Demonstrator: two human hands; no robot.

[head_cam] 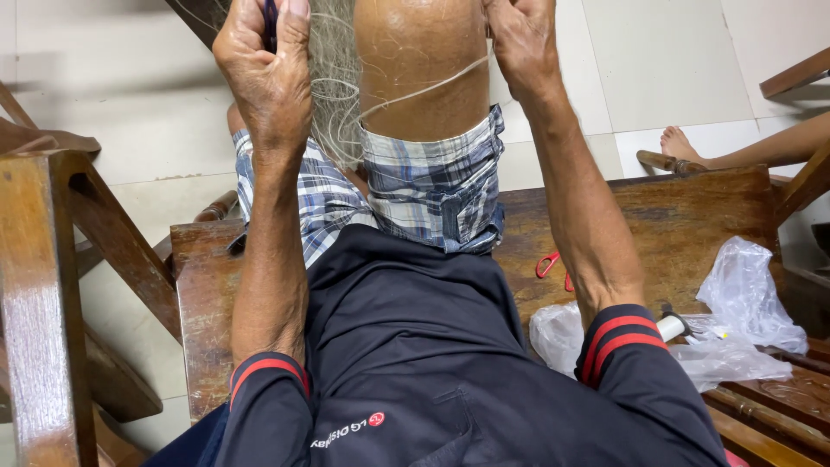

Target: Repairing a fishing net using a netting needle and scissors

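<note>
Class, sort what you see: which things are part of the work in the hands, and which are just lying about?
In use: left hand, dark tool, pale netting, cord, right hand.
Lying about: red scissors, plastic bags, wooden bench.

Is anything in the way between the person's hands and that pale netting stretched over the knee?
Nothing visible. The left hand pinches a small dark tool right at the pale, fine-threaded fishing net, and the right hand grips a strand running across the raised bare knee.
</note>
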